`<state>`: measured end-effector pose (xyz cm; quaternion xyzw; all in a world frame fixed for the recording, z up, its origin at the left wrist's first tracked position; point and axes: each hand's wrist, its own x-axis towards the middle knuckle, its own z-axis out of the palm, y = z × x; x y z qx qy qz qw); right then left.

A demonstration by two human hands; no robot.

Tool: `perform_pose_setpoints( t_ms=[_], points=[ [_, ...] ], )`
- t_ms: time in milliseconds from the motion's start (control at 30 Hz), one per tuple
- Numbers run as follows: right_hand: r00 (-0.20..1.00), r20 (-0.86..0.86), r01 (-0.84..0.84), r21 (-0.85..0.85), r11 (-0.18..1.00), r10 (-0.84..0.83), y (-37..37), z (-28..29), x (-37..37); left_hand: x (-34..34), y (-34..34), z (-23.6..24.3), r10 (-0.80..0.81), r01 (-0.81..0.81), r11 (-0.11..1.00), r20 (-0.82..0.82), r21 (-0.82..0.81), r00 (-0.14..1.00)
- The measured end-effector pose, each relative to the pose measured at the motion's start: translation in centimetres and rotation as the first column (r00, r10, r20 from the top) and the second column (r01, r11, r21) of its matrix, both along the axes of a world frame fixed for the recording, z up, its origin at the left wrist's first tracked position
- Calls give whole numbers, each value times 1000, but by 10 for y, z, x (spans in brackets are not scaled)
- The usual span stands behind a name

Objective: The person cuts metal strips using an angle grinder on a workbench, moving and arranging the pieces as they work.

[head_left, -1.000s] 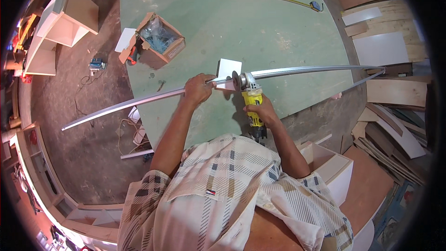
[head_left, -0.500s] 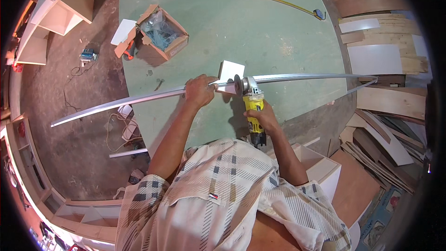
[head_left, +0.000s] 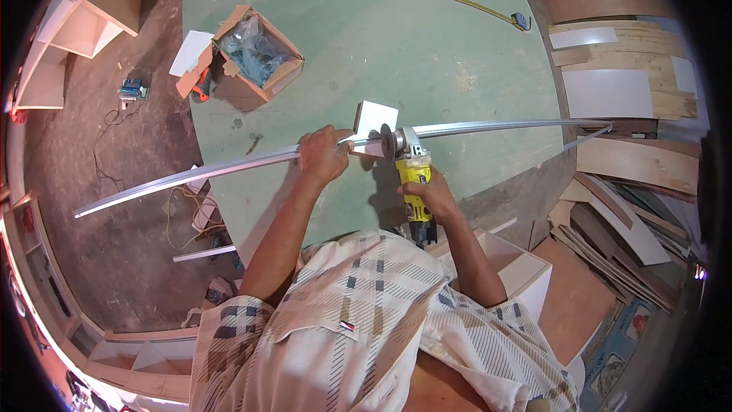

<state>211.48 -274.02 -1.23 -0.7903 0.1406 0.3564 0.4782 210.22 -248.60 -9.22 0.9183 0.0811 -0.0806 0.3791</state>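
Note:
My left hand (head_left: pixel 324 155) is closed round a long silver metal profile (head_left: pixel 236 163) that runs across the green tabletop and past both its sides. In my right hand (head_left: pixel 436 194) is a yellow angle grinder (head_left: pixel 415 173), gripped by its body. The grinder's disc (head_left: pixel 387 142) stands at the profile, just right of my left hand; whether it touches the metal I cannot tell. A white block (head_left: pixel 377 116) lies at the profile, between my left hand and the disc, partly behind the metal.
An open cardboard box (head_left: pixel 263 57) with plastic bags stands on the green table (head_left: pixel 335 46), beside an orange-handled tool (head_left: pixel 200 88). A tape measure (head_left: pixel 521 21) lies extended at the far side. Wood boards (head_left: pixel 637 160) are stacked right; a corded power tool (head_left: pixel 133 91) sits on the floor left.
The view has shifted slightly, so the table and the things on it appear a little farther left. Both hands keep their grips, and the grinder stays at the profile.

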Motion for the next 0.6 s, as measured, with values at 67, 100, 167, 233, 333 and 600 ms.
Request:
perform_pose_setpoints(
  t_ms=[67, 100, 167, 233, 333, 600],
  points=[
    [1000, -5, 8, 3, 1000, -8, 1, 1, 1, 0, 0, 1, -1, 0, 1000, 31, 20, 1000],
    [1000, 6, 0, -11, 1000, 0, 1, 2, 1, 0, 0, 1, -3, 3, 1000, 22, 20, 1000],
    [1000, 17, -9, -25, 1000, 9, 3, 3, 2, -1, -1, 0, 10, -10, 1000, 28, 1, 1000],
    [999, 42, -19, 1, 1000, 19, 4, 4, 3, -1, -1, -1, 14, -15, 1000, 38, 5, 999],
    [1000, 23, -21, -6, 1000, 21, 6, 5, 6, -2, -2, -3, 22, -22, 1000, 57, 9, 998],
    [1000, -6, -24, 5, 1000, 24, 6, 6, 12, 1, 0, -1, 58, -58, 998, 50, 9, 997]
  ],
)
